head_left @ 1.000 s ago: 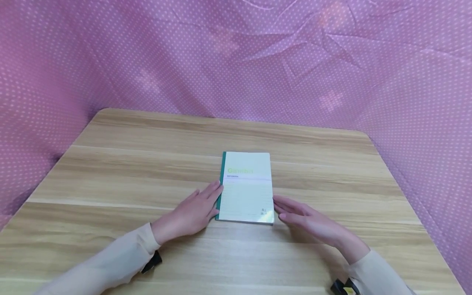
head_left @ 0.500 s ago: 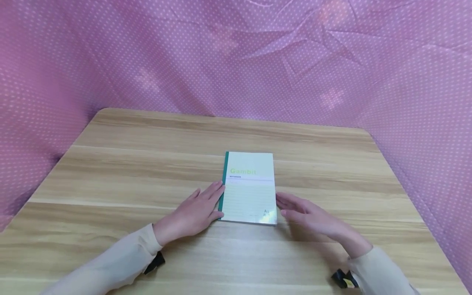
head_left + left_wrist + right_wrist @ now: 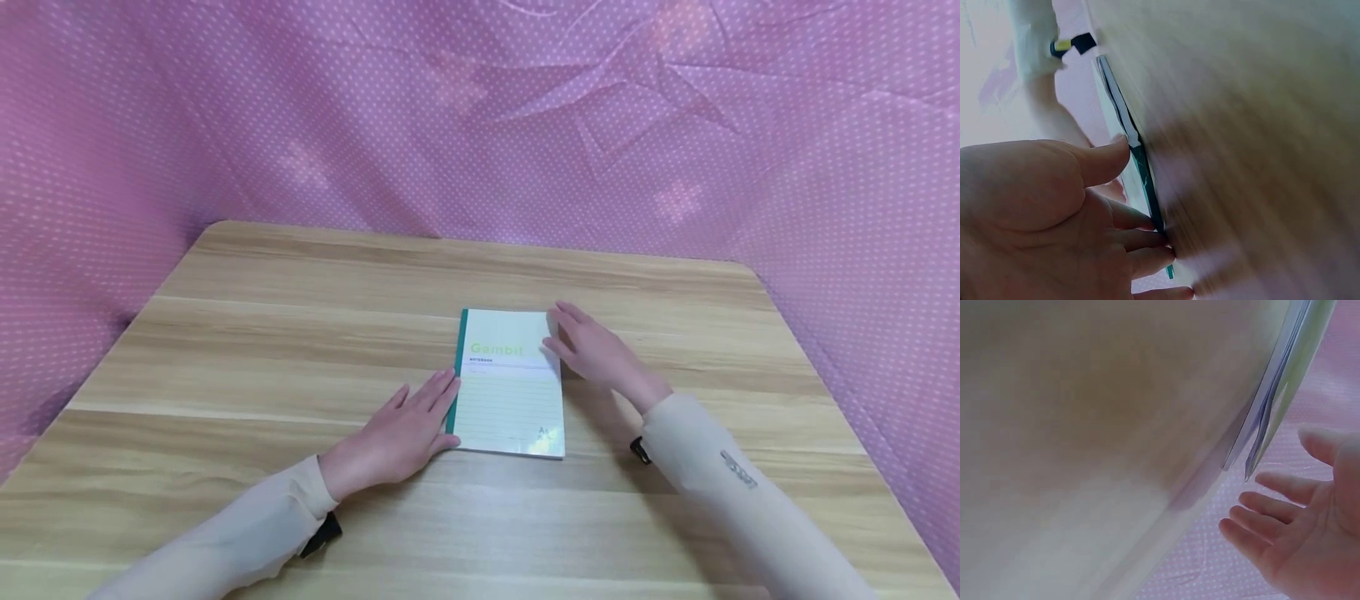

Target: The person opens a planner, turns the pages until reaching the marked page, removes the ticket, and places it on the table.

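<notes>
Looks early to me: my notebook (image 3: 510,400) lies closed and flat mid-bench (image 3: 285,333), cover up, green spine (image 3: 462,333) toward 9 o'clock; nothing opened, nothing lifted. Done, as far as I see: left hand (image 3: 401,437) against the spine, right hand (image 3: 596,350) up at the far corner. Remaining, I'd judge: a real hold, since neither of my hands has one.

Poses, clock centred on the notebook: left hand at 8, fingers extended, tips and thumb touching the spine, gripping nothing; left forearm (image 3: 232,529) toward 8. Right hand at 2, fingers loose, thumb apart, tips by the 1 o'clock corner; contact unclear, nothing grasped. Right forearm (image 3: 750,500) toward 4. Page edges (image 3: 1269,394) gape slightly near that corner.
</notes>
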Demonstrator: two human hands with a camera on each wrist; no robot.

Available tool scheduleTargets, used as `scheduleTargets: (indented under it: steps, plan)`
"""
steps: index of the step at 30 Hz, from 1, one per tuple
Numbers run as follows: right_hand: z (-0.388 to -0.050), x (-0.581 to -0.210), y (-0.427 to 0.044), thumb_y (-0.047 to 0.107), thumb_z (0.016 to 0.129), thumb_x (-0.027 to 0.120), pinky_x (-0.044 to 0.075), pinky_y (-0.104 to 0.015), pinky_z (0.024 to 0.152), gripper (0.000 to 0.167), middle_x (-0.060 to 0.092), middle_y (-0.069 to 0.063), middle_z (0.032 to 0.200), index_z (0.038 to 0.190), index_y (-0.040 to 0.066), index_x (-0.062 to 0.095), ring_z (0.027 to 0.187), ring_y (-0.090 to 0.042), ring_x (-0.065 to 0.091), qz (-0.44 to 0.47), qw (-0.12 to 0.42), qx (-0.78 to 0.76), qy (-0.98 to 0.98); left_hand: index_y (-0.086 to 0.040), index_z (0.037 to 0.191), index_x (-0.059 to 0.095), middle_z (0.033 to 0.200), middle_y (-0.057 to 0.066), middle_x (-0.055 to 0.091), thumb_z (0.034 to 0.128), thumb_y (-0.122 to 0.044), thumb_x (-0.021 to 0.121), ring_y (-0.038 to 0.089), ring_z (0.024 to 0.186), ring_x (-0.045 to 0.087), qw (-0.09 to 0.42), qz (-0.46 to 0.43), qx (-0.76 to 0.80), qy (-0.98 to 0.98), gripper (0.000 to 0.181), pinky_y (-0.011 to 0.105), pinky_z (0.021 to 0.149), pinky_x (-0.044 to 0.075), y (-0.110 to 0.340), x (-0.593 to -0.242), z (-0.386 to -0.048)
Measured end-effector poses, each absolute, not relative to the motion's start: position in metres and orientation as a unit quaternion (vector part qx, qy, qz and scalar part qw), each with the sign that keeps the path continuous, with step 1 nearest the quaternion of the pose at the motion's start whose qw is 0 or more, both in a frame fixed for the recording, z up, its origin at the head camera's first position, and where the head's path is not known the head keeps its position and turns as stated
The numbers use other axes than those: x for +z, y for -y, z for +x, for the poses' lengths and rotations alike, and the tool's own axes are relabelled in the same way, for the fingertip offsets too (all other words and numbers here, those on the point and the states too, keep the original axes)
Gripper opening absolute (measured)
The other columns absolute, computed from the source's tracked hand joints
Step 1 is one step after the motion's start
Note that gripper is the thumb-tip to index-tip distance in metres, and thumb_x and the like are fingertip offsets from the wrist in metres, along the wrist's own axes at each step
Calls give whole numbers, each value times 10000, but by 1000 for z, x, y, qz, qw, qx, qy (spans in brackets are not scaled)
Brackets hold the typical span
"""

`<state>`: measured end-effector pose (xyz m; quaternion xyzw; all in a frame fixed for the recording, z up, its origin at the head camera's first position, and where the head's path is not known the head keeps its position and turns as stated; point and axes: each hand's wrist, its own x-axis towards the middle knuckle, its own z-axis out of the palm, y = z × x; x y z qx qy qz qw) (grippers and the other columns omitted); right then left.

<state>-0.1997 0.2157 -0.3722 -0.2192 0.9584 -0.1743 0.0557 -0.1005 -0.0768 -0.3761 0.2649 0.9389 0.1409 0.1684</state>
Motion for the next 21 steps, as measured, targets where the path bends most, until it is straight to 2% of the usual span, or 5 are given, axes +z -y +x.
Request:
scheduleTargets:
  steps: [4,9,21]
  plan:
    - [-216,-372,-211,281,1022,531,319,-535,1103,543,299,-285,1527,1428,-62,426,1374,-433,350,-237,43,-160,-957,-7,1552,184,1632,129,114,1018,-392,511,260,1498,71,166,266,138,-940,735,578,1162,136,77,-376,-101]
    - [-223,-370,-208,250,1013,551,316,-528,1108,470,339,-285,1506,1360,-64,502,1381,-428,342,-251,43,-158,-954,-7,1552,184,1632,127,110,1020,-394,505,255,1498,74,168,266,137,-939,731,575,1163,135,77,-376,-100]
    - [-227,-368,-200,254,1019,541,240,-497,1148,495,334,-242,1527,1384,-75,478,1442,-374,244,-227,62,-143,-961,16,1543,199,1624,150,128,1028,-386,489,272,1493,100,161,275,129,-939,714,579,1156,159,76,-374,-99]
